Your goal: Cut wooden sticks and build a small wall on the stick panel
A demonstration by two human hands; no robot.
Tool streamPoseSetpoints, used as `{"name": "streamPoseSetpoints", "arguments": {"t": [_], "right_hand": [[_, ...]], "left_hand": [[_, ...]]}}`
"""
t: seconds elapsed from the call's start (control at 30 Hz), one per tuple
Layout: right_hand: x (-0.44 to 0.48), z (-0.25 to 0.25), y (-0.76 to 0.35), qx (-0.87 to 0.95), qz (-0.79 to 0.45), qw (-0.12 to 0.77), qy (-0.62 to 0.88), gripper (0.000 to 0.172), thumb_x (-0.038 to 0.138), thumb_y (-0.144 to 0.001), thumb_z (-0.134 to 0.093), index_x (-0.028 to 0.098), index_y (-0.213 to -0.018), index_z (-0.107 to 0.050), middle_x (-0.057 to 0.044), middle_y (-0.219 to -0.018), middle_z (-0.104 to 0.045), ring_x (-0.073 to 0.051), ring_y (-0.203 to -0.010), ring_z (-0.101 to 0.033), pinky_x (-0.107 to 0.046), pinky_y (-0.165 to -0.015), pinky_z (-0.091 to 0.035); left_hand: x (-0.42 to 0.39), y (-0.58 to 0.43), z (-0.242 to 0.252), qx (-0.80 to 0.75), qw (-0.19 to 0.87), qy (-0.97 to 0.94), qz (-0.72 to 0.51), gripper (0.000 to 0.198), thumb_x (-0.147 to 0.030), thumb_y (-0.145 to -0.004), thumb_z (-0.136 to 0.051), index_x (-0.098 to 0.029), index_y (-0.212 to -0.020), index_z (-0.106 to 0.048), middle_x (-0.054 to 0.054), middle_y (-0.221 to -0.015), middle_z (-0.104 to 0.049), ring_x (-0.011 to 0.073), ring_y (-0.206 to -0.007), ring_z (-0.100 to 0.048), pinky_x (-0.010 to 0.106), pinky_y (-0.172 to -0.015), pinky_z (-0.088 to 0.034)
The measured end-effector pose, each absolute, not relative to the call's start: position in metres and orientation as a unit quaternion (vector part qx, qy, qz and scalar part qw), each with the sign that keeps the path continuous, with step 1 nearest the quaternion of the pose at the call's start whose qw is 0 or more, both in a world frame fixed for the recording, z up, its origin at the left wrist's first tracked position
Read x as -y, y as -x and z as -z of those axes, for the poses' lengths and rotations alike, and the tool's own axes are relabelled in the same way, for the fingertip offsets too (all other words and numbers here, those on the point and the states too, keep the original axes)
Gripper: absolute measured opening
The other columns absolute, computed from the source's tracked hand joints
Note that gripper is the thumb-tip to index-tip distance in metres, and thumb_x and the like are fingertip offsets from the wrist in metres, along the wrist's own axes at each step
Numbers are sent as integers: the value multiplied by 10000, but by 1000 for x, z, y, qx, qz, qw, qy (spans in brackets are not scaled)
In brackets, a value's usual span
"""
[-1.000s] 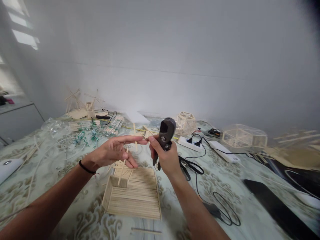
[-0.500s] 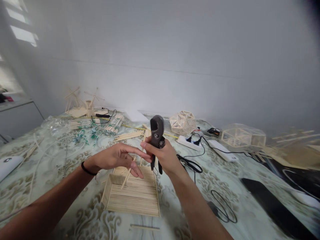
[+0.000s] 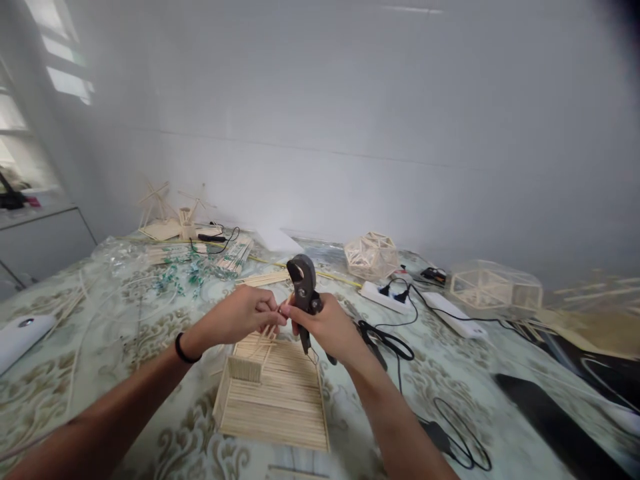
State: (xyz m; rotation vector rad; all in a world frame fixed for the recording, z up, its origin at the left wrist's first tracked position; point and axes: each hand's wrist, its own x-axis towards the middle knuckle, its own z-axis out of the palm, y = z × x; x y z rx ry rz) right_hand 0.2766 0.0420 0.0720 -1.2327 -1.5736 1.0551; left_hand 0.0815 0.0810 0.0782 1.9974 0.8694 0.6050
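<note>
Dark pruning shears (image 3: 304, 288) stand upright in my right hand (image 3: 329, 327), jaws pointing up and handles down. My left hand (image 3: 246, 312) is closed in a pinch on thin wooden sticks (image 3: 265, 341), which slant down from its fingers. Its fingertips meet the right thumb beside the shears. Below both hands lies a small model (image 3: 280, 410) made of sticks laid side by side, with low walls on its left side. The far part of the model is partly hidden by the hands and sticks.
Black scissors (image 3: 385, 340) and a white power strip (image 3: 385, 297) with cables lie to the right. Farther back are a faceted stick frame (image 3: 371, 256), a clear-sided stick frame (image 3: 495, 287) and bundled sticks (image 3: 235, 257). A black slab (image 3: 550, 420) lies at front right.
My left hand has gone from spread fingers to a pinch on the sticks, close against the right hand. The shears have tilted slightly. The whole view has shifted a little.
</note>
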Motion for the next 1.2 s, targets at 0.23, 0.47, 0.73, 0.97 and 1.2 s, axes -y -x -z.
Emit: {"name": "streamPoseSetpoints", "arguments": {"t": [0.23,0.47,0.73,0.97,1.2], "right_hand": [[-42,-76,-278,616,-385,484,489,334,508,-798,-711,183,-732,-678,11,-555,-609,-129,-528,-536,-254,-544,-422],[-40,-76,-278,593,-362,534,482,347,506,-786,-732,184,-703,-632,18,-558,-574,-119,-526,-495,-257,-536,-405],[-39,-74,-273,596,-368,529,479,334,484,-769,-736,177,-686,-635,29,-550,-544,-110,-514,-449,-259,-519,-383],[-41,-75,-289,683,-244,506,468,255,413,-881,-645,188,-761,-649,0,-677,-614,-148,-647,-553,-277,-648,-446],[-54,-70,-324,773,55,494,394,250,73,-767,-579,238,-954,-573,-69,-980,-639,-231,-945,-607,-360,-839,-478]], "left_hand": [[-82,-82,-82,-355,444,-791,-227,367,-469,-896,-645,-146,-764,-759,31,-677,-703,136,-606,-627,210,-552,-487],[-82,-86,-77,-307,601,-688,-265,397,-510,-871,-706,-121,-867,-785,82,-829,-773,195,-750,-751,314,-738,-629],[-82,-88,-68,-251,646,-667,-273,332,-463,-874,-741,-140,-917,-807,76,-882,-791,199,-844,-763,339,-833,-635],[-79,-88,-74,-256,639,-675,-267,341,-446,-868,-744,-110,-875,-805,89,-835,-791,205,-791,-774,326,-783,-655],[-72,-82,-87,-242,635,-705,-202,303,-416,-897,-713,-133,-854,-810,92,-906,-813,221,-860,-785,305,-819,-650]]}}
